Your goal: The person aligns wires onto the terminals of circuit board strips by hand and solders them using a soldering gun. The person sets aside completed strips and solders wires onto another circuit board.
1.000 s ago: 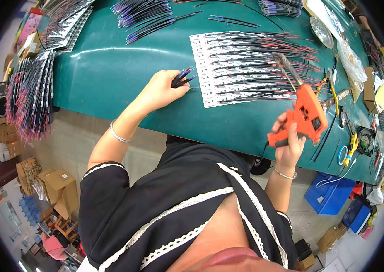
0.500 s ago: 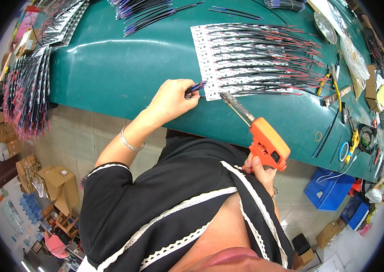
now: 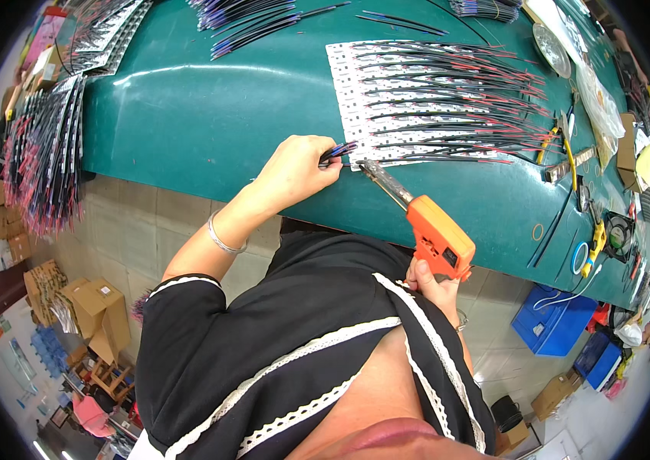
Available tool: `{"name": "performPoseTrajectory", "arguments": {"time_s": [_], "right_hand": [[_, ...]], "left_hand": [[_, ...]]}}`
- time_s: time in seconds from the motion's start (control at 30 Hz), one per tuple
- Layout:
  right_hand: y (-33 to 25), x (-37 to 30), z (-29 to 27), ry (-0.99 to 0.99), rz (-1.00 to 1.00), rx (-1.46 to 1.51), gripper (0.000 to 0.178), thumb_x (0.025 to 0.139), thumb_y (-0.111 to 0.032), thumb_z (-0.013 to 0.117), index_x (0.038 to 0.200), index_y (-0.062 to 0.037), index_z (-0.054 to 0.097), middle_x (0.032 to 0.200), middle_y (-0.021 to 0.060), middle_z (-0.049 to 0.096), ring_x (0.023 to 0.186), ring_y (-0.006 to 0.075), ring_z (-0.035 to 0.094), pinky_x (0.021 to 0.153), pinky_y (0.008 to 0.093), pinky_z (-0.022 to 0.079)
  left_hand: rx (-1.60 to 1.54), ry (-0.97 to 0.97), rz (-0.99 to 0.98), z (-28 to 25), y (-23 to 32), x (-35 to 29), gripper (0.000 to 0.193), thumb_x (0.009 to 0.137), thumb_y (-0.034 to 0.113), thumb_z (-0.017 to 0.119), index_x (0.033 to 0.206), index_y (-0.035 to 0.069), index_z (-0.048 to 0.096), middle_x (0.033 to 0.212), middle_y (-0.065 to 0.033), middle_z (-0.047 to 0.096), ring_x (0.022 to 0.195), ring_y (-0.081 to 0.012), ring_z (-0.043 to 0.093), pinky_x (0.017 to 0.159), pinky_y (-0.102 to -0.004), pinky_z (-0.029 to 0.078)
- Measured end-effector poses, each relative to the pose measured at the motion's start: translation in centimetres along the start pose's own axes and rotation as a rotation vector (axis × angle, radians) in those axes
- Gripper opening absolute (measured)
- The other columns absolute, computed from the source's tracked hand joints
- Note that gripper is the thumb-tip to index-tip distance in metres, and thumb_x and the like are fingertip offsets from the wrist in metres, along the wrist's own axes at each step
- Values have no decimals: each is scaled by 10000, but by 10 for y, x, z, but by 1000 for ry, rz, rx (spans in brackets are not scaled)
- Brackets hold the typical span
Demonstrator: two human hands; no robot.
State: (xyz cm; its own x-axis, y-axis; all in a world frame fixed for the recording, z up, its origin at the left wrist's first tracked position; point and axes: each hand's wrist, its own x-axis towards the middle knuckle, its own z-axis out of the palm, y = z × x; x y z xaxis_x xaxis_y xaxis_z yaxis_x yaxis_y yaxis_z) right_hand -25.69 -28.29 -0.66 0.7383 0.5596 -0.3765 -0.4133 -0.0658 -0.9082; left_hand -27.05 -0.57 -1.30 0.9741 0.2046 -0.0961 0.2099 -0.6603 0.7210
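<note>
Left hand [image 3: 303,170] sat just left of frame centre, fingers clamped on purple-ended black wires [image 3: 333,154], ends at lower-left corner of white circuit-board panel [image 3: 346,96], upper right of centre. Right hand [image 3: 435,287], lower right of centre, gripped orange soldering gun [image 3: 441,234], fingers closed round handle; tip stood near same corner, contact I couldn't tell. Green table [image 3: 206,126] lay beneath.

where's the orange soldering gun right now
In the head view, the orange soldering gun is right of centre, in the person's right hand, its tip by the near left corner of the white circuit-board sheet.
</note>
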Motion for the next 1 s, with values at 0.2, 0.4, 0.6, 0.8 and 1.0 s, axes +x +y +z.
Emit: {"name": "performPoseTrajectory", "arguments": {"time_s": [0.2,0.4,0.6,0.8,1.0], "right_hand": [[1,2,3,-10,-10,3,250,807,-144,618,970,11,509,602,18,515,473,78,479,427,222,400],[2,4,5,-13,-27,28,311,798,-124,623,1050,12,501,625,21,527,462,71,471,409,217,383],[1,5,4,7,-206,-272,287,763,-125,659,983,24,549,710,42,553,591,113,538,562,229,432],[-9,4,5,-12,-98,-374,299,749,-131,672,972,32,558,866,91,560,677,159,555,632,243,432],[-6,-7,8,95,27,-43,288,766,-126,665,982,19,540,680,30,553,521,82,505,473,215,408]], "left_hand": [[-4,4,-6,1,-1,0,157,695,103,585,723,-49,558,641,-191,538,546,-309,518,540,-359,410],[7,9,12,1,0,-1,156,699,106,585,709,-45,550,645,-191,539,558,-313,525,547,-362,413],[31,15,26,1,3,-1,151,705,108,583,698,-37,543,646,-190,540,573,-325,530,551,-374,414],[64,19,37,2,6,0,149,708,109,583,696,-33,538,652,-191,541,589,-337,533,557,-384,416],[89,10,53,2,3,-1,149,707,114,586,706,-28,541,663,-191,547,614,-345,538,574,-395,420]]}}
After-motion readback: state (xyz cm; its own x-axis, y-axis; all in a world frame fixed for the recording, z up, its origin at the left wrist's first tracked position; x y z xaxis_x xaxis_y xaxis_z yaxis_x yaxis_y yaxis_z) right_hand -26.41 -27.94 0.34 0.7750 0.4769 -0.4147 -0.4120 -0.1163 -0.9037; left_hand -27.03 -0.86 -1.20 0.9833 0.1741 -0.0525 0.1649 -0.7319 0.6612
